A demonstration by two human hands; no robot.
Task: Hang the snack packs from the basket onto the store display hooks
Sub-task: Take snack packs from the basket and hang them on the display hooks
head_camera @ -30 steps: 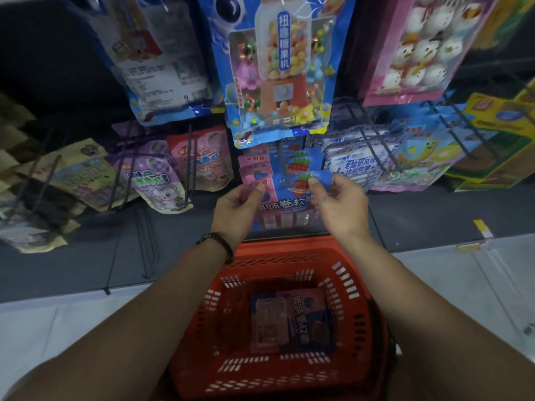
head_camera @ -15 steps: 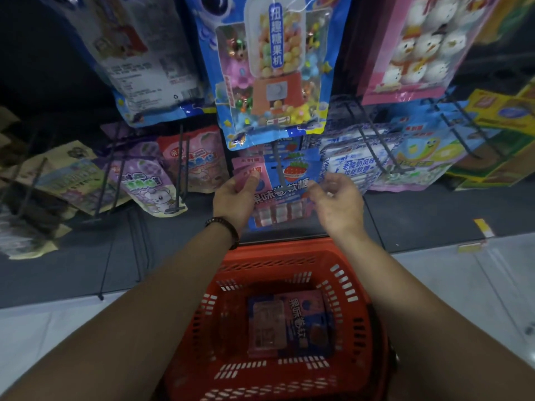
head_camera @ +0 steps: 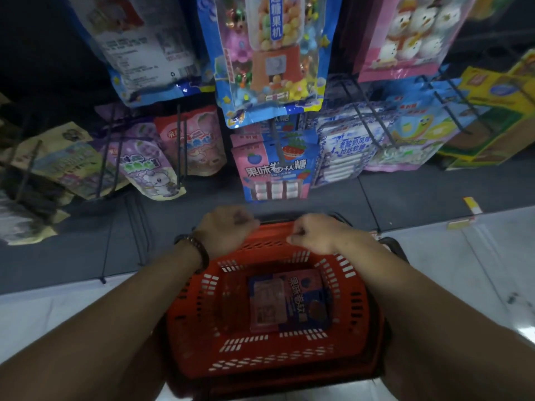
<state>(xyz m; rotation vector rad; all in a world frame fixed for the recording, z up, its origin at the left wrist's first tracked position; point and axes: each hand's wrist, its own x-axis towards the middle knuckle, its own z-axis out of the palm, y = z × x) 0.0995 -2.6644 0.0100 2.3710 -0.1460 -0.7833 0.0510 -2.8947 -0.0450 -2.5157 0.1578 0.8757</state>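
A pink and blue snack pack hangs on a black display hook at the centre of the lower row, with like packs behind it. Neither hand touches it. My left hand and my right hand hover below it, over the far rim of the red basket, fingers curled with nothing in them. One more pink and blue snack pack lies flat on the basket floor.
Large candy bags hang in the upper row above the hook. Purple, pink and white packs hang left and right on neighbouring hooks. Bare black hooks stick out at lower left. Yellow boxes sit far right.
Both hands let go of the snack pack, which now hangs on the hook, and dropped down toward the basket rim. The camera tilted slightly downward.
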